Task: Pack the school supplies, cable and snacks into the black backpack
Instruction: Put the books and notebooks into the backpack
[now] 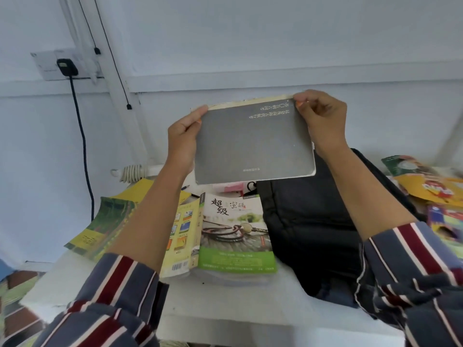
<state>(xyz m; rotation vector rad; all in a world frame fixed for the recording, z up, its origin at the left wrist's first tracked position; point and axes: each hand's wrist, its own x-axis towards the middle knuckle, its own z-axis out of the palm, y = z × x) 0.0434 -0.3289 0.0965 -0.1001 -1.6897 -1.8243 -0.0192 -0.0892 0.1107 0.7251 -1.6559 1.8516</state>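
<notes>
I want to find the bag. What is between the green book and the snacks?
The black backpack lies between the green book and the snacks, touching the book's edge. The head view shows it.

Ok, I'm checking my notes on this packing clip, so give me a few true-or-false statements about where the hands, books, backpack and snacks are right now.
1. The left hand and right hand both hold the grey book up off the table. True.
2. The black backpack hangs on the wall. False: it lies on the white table.
3. A green book lies on the table left of the backpack. True.
4. The snack packets lie left of the books. False: they lie right of the backpack.
5. A black plug sits in the wall socket. True.
</notes>
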